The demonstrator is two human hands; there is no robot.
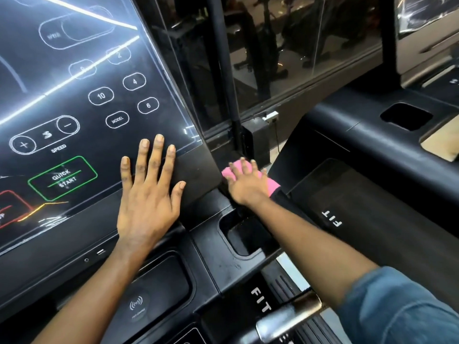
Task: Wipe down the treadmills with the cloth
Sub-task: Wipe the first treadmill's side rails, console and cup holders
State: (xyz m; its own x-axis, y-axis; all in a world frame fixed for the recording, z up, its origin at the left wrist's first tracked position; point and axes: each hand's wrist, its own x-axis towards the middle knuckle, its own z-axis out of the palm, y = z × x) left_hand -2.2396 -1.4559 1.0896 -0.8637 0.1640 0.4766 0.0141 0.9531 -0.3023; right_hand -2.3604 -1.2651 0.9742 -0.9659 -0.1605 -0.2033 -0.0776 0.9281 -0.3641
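A black treadmill console (74, 100) with a glossy touch panel fills the left of the view. My left hand (146, 192) lies flat on the panel's lower right corner, fingers straight and spread. My right hand (244, 182) presses a pink cloth (273, 186) onto the black housing just right of the console, behind the cup holder (244, 235). The fingers lie over the cloth and hide most of it; pink shows at both sides of the hand.
A second treadmill (372, 150) with its own recess stands close on the right. A glass wall (285, 58) and a black post (223, 70) rise behind. A chrome handle (288, 316) and a wireless charging pad (154, 291) sit near the bottom edge.
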